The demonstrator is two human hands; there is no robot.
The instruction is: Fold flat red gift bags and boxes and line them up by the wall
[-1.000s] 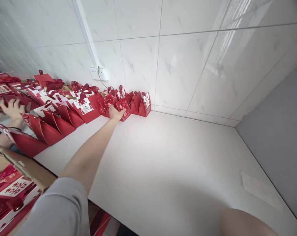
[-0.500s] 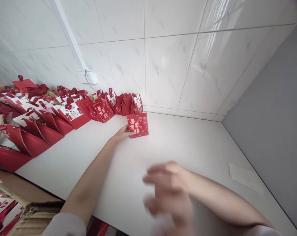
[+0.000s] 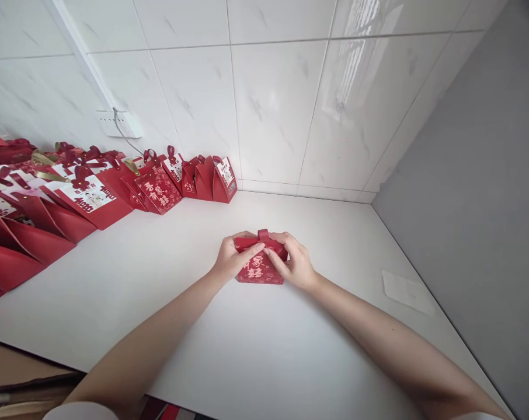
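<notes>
A red gift box [image 3: 261,273] with pale pink lettering stands on the white table, a small red ribbon loop at its top. My left hand [image 3: 235,254] grips its upper left side, thumb pressed on the front near the top edge. On the upper right side my right hand [image 3: 296,260] holds it the same way, its thumb close to the left one. The fingers of both hands go behind the box and are mostly hidden.
Many red gift boxes [image 3: 157,189] with ribbon handles stand in rows along the tiled wall at left. A wall socket [image 3: 119,123] with a cable is above them. A pale flat sheet [image 3: 407,291] lies at right near the grey partition [image 3: 474,175]. A cardboard box [image 3: 23,373] sits below the table's front left edge.
My right hand has come forward from the near side of the table onto the box. The box is now nearer to me, held by both hands. The view has shifted right.
</notes>
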